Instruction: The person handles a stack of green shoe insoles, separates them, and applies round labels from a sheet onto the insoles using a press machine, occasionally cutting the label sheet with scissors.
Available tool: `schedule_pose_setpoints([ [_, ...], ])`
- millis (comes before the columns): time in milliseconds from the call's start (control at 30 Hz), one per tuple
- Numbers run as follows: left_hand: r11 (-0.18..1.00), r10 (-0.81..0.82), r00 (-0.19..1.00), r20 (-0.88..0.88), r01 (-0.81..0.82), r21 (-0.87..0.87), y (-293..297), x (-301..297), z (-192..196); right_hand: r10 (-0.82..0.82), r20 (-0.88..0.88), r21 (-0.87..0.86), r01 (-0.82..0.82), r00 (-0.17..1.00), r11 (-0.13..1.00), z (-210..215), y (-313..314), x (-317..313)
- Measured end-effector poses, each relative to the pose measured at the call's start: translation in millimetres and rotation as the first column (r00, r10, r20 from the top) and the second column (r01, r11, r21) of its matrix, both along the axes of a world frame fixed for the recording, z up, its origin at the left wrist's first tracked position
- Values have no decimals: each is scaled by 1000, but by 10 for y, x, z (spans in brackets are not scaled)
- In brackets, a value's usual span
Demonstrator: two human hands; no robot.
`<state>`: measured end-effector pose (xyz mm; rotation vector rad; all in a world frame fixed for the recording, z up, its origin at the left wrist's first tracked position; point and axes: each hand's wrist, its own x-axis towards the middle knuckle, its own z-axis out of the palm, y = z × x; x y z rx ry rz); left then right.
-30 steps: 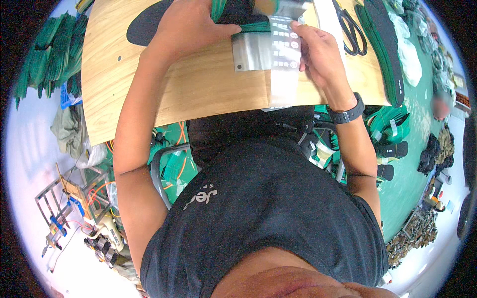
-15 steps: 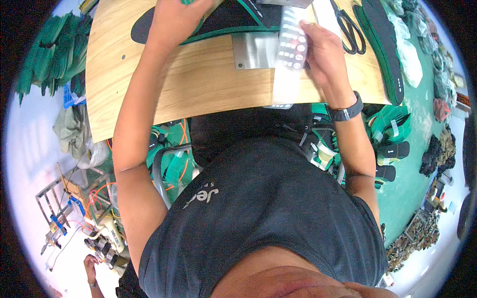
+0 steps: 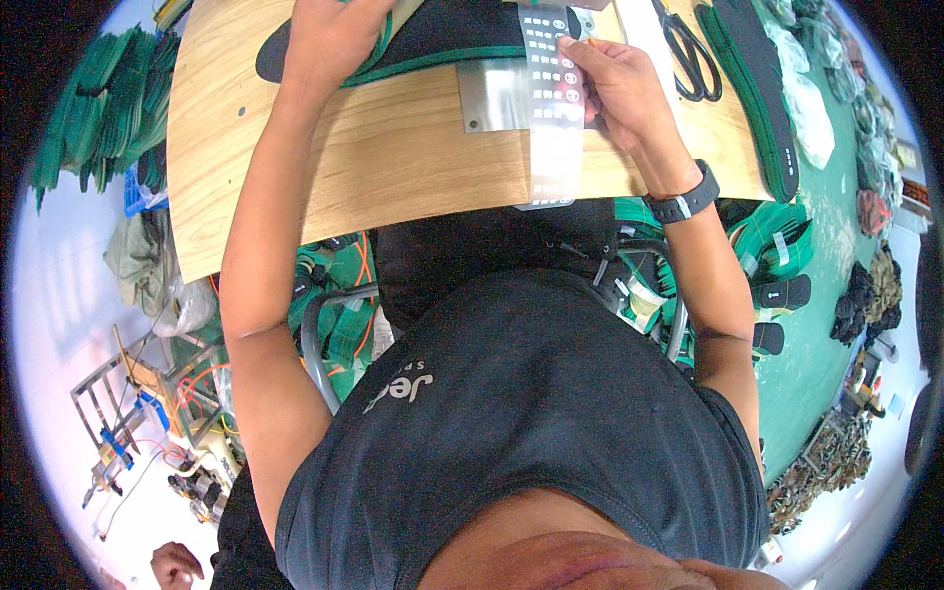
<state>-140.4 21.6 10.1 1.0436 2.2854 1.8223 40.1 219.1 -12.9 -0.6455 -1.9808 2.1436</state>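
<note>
A wooden table [image 3: 393, 157] fills the upper frame; on it lie a black insole [image 3: 442, 34], metal plate [image 3: 492, 93], and scissors [image 3: 688, 54] at upper right.

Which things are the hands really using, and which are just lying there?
In use:
left hand on black insole with green edge
right hand holding long clear sticker strip

Lying about:
black scissors
grey metal plate
</note>
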Motion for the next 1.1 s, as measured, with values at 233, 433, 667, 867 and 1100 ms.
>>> schedule_pose_setpoints([
  [233,998,19,1000,8,-18,-65,-6,29,42,-8,-9,37,8,1000,999,-8,0,-5],
  [433,1000,22,1000,10,-22,-14,17,58,23,-63,22,46,62,998,997,-36,-6,-21],
  [667,990,-14,998,60,22,-141,44,115,37,-46,30,38,45,999,998,0,-41,-43],
  [867,874,-315,922,-225,189,-448,97,350,393,-54,35,48,52,998,997,93,-116,53],
  [1100,843,-270,947,-175,144,-518,134,318,328,-1,20,50,0,1000,999,75,-115,141],
])
